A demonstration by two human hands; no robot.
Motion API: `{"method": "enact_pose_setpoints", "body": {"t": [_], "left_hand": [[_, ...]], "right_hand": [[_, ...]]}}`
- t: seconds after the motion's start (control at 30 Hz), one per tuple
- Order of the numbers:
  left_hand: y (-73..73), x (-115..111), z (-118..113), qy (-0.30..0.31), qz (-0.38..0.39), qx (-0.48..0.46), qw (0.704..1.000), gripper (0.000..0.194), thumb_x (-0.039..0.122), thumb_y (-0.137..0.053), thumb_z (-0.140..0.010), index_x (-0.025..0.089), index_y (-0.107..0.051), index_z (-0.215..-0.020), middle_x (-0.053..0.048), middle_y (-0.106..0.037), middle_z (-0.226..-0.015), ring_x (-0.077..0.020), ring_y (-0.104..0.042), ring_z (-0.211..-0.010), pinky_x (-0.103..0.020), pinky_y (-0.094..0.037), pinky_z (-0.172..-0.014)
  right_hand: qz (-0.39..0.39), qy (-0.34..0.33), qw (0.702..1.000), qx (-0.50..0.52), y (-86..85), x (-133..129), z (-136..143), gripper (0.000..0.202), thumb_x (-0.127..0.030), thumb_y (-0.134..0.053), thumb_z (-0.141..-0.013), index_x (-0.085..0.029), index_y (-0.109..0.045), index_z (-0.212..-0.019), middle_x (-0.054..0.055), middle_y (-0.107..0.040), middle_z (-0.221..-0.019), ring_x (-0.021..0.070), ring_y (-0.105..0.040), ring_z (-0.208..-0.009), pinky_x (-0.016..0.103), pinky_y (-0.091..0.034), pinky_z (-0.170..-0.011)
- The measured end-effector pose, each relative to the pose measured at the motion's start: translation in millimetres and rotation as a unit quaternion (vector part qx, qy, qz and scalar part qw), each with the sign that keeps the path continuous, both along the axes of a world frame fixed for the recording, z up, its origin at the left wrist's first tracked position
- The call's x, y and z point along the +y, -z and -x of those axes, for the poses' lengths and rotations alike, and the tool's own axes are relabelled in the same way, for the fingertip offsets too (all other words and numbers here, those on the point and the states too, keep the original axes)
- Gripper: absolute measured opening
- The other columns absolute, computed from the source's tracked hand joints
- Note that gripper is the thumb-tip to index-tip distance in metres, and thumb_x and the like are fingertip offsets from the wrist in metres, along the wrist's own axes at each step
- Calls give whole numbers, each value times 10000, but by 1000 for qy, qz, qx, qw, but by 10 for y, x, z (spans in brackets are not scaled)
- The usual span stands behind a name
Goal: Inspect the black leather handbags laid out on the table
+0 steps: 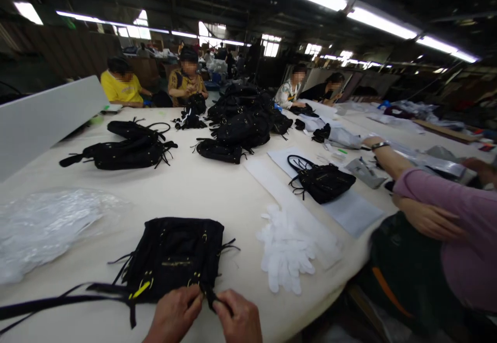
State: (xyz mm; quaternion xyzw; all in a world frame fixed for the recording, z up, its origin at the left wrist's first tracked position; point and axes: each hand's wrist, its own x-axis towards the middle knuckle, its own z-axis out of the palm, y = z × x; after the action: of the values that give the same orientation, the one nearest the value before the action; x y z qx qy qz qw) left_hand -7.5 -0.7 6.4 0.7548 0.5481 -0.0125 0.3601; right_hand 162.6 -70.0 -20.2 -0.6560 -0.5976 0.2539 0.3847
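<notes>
The left hand (176, 309) and right hand (238, 316) pinch a short black strap (208, 294) at the near edge of a black handbag (174, 247), which lies flat on the tabletop (128, 198) just ahead of them. A yellow strip (140, 289) is near the left hand; white gloves (287, 250) lie to the hands' right, clear plastic (46, 224) farther left, piled black bags (244, 120) well beyond.
</notes>
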Motion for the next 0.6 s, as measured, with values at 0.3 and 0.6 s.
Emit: {"method": "enact_pose_setpoints", "body": {"t": [0.3, 0.6], "left_hand": [[272, 95, -3, -93, 258, -282, 919, 424, 578, -500, -791, 172, -614, -749, -30, -691, -642, -161, -595, -615, -268, -407, -607], [189, 168, 144, -154, 247, -301, 908, 463, 629, -535, -759, 176, -623, -731, -30, -701, -651, -163, -604, -627, -275, -432, -626]], "right_hand": [[198, 62, 917, 340, -52, 265, -226, 233, -395, -651, -739, -173, -646, -811, -6, -660, -747, 150, -626, -704, 244, -509, -617], [247, 167, 804, 514, 158, 338, -258, 429, -397, -709, -689, -175, -615, -1043, 35, -707, -772, 129, -668, -587, 195, -511, -511]]}}
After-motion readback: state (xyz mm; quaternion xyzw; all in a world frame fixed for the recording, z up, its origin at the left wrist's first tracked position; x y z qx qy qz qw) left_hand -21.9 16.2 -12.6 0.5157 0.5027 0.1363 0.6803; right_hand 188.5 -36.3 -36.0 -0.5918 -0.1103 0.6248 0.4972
